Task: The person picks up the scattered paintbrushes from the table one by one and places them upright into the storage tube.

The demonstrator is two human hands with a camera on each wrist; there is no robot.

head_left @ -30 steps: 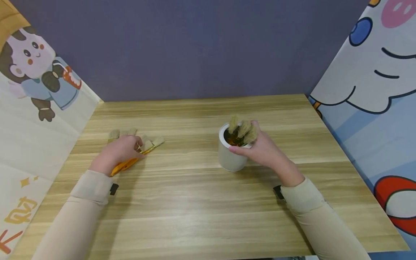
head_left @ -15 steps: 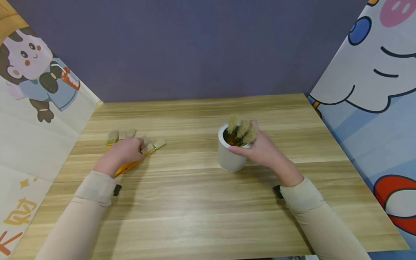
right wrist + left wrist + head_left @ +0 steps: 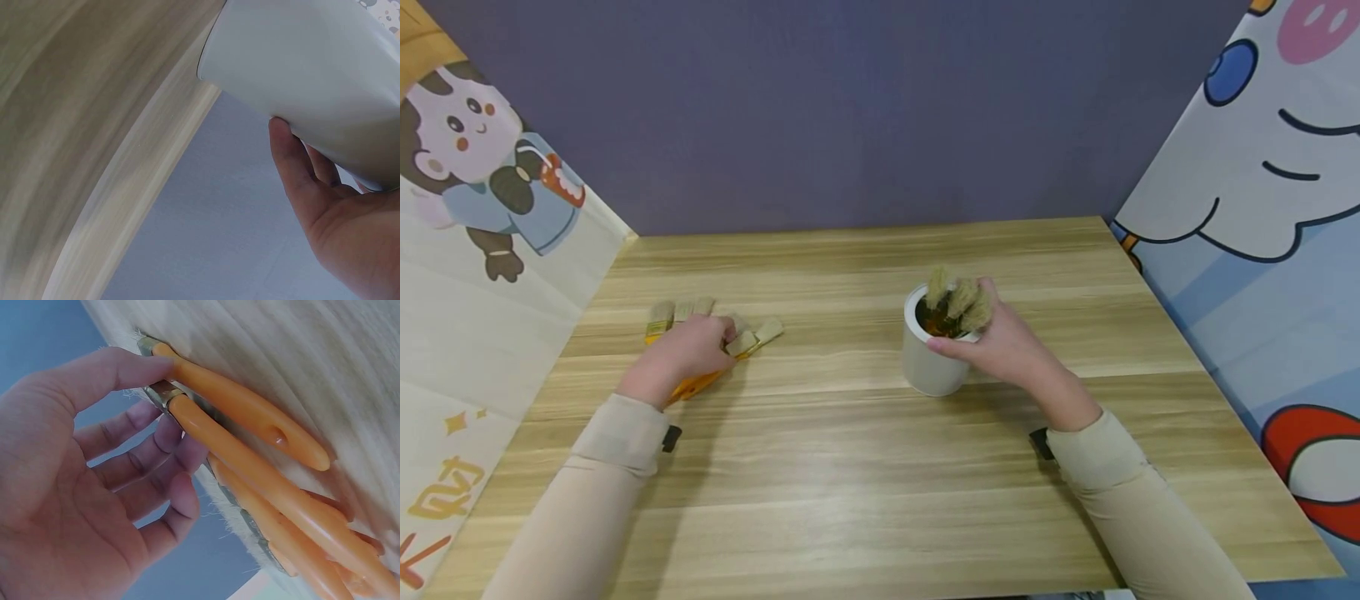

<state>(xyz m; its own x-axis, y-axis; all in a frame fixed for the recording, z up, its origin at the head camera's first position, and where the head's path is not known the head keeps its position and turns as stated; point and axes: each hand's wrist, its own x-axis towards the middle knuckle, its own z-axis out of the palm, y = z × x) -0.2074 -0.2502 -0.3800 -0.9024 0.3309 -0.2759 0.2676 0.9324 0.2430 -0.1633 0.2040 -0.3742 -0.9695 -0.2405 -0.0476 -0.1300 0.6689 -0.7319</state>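
Note:
Several paintbrushes with orange handles and pale bristles lie together on the left of the wooden table [image 3: 850,467]. My left hand [image 3: 685,350] is over them. In the left wrist view, its thumb and fingers pinch one paintbrush [image 3: 231,453] at the metal ferrule, beside another paintbrush [image 3: 244,409]. Right of centre stands a white cylindrical cup [image 3: 925,362] holding brushes, bristles up [image 3: 964,298]. My right hand [image 3: 1011,346] grips the cup near its rim, thumb in front and fingers behind. The right wrist view shows fingers against the cup's wall.
A dark blue-grey wall [image 3: 865,117] rises behind the table. Cartoon-printed panels flank it, the left panel [image 3: 490,333] and the right panel [image 3: 1240,250]. Between the brush pile and the cup lies bare wood.
My left hand has shifted slightly right over the brushes, its fingers closing in at the ferrules. The right hand and the cup have stayed in place.

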